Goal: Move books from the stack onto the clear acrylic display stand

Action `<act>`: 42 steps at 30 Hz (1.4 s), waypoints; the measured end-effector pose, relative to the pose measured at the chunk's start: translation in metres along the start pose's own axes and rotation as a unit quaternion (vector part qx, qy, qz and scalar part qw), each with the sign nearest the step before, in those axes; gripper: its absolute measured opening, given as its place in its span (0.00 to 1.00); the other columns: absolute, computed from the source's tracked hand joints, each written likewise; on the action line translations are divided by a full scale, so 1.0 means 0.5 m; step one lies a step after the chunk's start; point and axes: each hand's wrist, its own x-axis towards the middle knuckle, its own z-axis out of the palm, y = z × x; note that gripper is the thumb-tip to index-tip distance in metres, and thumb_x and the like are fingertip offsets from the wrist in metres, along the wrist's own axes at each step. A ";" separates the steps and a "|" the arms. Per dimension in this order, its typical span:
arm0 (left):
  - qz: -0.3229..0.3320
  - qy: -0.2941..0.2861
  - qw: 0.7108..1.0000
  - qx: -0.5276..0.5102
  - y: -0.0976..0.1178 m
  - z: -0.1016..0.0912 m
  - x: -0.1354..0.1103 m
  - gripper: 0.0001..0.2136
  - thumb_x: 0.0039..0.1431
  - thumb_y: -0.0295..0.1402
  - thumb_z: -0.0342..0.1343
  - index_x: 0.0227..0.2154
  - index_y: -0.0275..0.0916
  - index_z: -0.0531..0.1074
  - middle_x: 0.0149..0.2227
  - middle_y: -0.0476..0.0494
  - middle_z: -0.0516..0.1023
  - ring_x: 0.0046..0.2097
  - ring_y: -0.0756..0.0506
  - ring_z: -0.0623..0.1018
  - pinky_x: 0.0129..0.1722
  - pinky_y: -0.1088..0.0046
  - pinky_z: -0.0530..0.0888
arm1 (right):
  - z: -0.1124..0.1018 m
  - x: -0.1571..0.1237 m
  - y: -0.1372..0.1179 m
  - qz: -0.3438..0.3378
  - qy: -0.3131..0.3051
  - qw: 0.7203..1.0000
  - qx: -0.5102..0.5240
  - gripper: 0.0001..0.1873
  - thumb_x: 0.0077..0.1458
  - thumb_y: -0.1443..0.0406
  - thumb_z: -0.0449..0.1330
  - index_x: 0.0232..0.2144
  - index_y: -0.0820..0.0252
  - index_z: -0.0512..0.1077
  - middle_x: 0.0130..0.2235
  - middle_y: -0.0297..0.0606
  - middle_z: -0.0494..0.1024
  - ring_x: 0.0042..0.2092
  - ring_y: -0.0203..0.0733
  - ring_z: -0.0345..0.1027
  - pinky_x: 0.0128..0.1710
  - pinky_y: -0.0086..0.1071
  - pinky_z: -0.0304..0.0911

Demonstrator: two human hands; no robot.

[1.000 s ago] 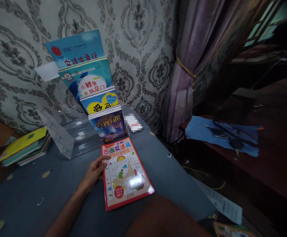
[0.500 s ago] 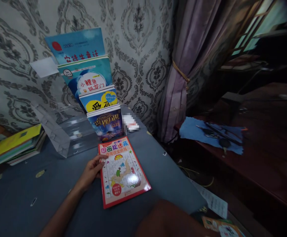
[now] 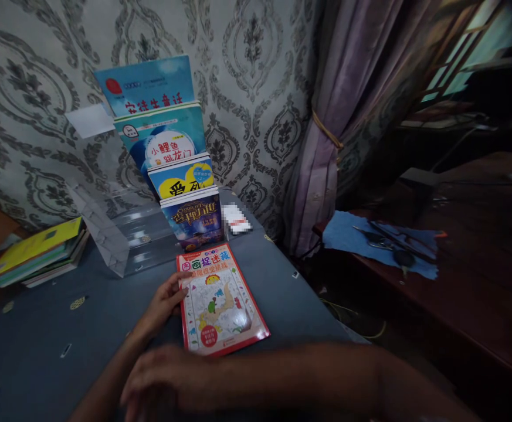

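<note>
tablecloth (image 3: 40,328), left hand (image 3: 163,305) flat against book (image 3: 220,299)

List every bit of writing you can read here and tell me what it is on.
"安徒生童话", in red with its lower edge hidden: top blue book.
"小鲤鱼跳龙门": second book.
"画捉迷藏": red-edged book, which lies flat.
Yellow third book: big black title cut off, unreadable.
Dark fourth book: gold title too blurred.
All the smaller print is too small to read.
</note>
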 end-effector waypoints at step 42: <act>0.030 0.006 0.985 -0.171 0.017 -0.055 -0.029 0.35 0.42 0.36 0.76 0.55 0.41 0.70 0.45 0.39 0.84 0.44 0.37 0.85 0.41 0.67 0.82 | -0.258 -0.103 0.199 -0.001 0.416 0.904 -0.097 0.40 0.59 0.57 0.62 0.69 0.59 0.54 0.61 0.51 0.70 0.54 0.51 0.71 0.56 0.50 0.68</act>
